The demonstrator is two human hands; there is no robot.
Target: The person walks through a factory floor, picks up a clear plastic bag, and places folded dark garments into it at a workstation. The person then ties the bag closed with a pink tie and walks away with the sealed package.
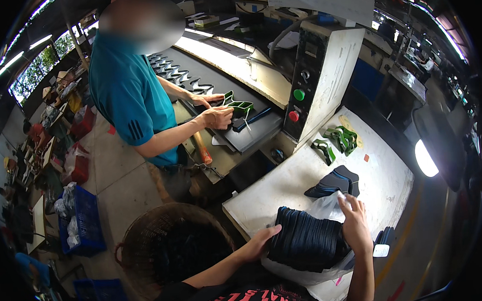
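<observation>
A thick stack of dark, thin cut pieces (307, 239) stands on edge inside a clear plastic bag (329, 207) close to my body. My left hand (260, 243) grips the stack's left side, thumb on top and the other fingers mostly hidden. At the right side my right hand (356, 223) has the bag's rim pinched between thumb and fingers. Just beyond the bag, a smaller pile of dark cut pieces (336, 182) lies on the white table (264, 199). More dark pieces (385, 234) lie right of my right wrist, beside a white tag (381, 250).
Green-edged cutting dies (341, 139) lie at the table's far end. A control box (324, 77) with green and red buttons rises behind them. At left, a co-worker (134, 96) handles another green die (238, 104) on the dark cutting bed. A wicker basket (131, 222) holds dark scraps.
</observation>
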